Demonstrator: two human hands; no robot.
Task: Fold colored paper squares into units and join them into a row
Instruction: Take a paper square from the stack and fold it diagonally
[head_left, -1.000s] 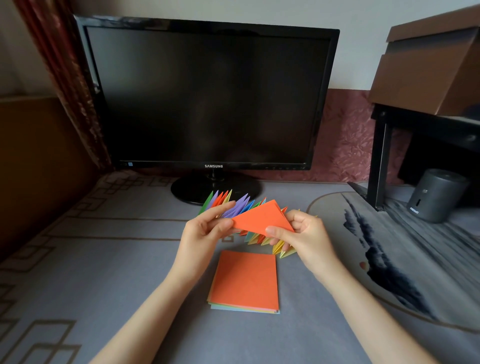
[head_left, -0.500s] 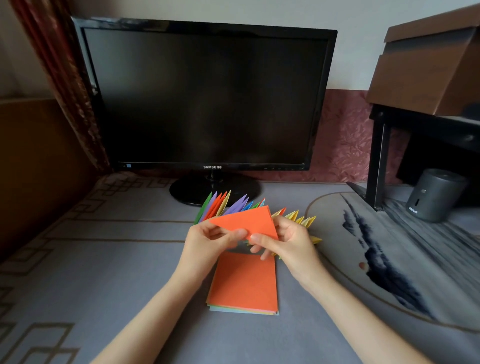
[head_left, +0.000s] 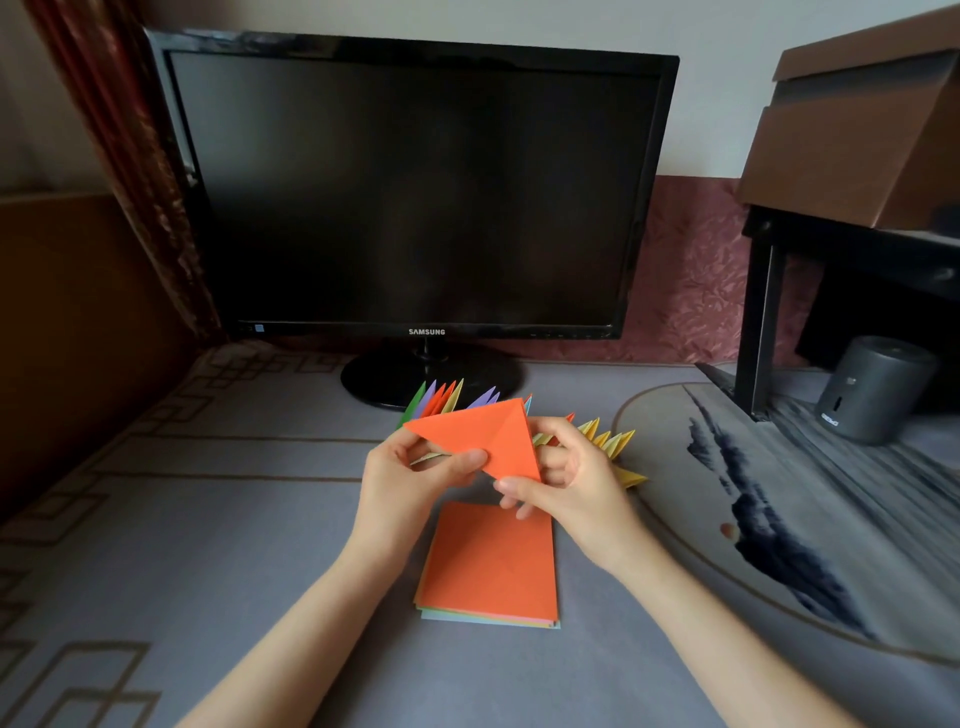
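An orange paper (head_left: 475, 434), folded into a triangle with a second crease down its right part, is held above the table. My left hand (head_left: 410, 480) pinches its left corner and lower edge between thumb and fingers. My right hand (head_left: 566, 480) grips its right side, fingers curled behind it. Behind the hands lies the row of joined units (head_left: 608, 439), with green, purple, orange and yellow points sticking up; its middle is hidden. A stack of paper squares (head_left: 491, 564), orange on top, lies on the table below the hands.
A black monitor (head_left: 415, 192) on a round foot stands just behind the row. A black stand (head_left: 758, 322) carries a brown cardboard box (head_left: 857, 135) at the right, with a grey cylinder (head_left: 872, 389) under it. A grey patterned cloth (head_left: 208, 519) covers the table.
The orange triangle has been turned and its right part folded over, making a new crease. Both hands shifted their hold, and the right hand moved down along the right side.
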